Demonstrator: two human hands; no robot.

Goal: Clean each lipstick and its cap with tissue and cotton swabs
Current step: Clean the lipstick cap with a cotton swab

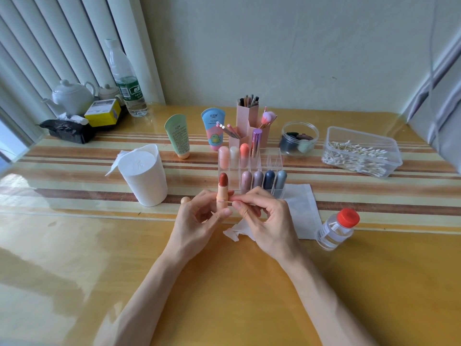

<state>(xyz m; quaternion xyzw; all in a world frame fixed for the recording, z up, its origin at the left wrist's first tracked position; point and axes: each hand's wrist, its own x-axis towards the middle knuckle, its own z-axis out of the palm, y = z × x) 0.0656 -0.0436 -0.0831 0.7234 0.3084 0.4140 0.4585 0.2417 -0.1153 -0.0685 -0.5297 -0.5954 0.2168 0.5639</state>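
Two hands: both raised just above the surface (74,245), meeting near the middle of the view.
Left hand (199,221): fingers closed round the base of the open lipstick (222,189), keeping it upright so the bullet points up and stays clear of skin.
Right hand (264,218): fingertips pinched on a thin cotton swab (228,201), whose tip lies against the tube's side below the bullet, probably to work the ledge where colour collects.
Lipstick look: peach tube, brick-red bullet wound out, rounded top, no cap on it.
Cap: a small peach knob (185,200) shows behind the left hand; it is likely the cap, though I cannot tell for sure.
Tissue (237,232): crumpled sheet lying under the right hand, within easy reach for wiping.
Organiser (252,171): clear rack just beyond the hands, holding the other capped lipsticks, one front slot open.
Swab box (359,151): clear tub of swabs, well apart on the right.
Bottle (336,229): red-capped clear liquid, near the right wrist.
Tissue roll (144,176): white tub to the left.
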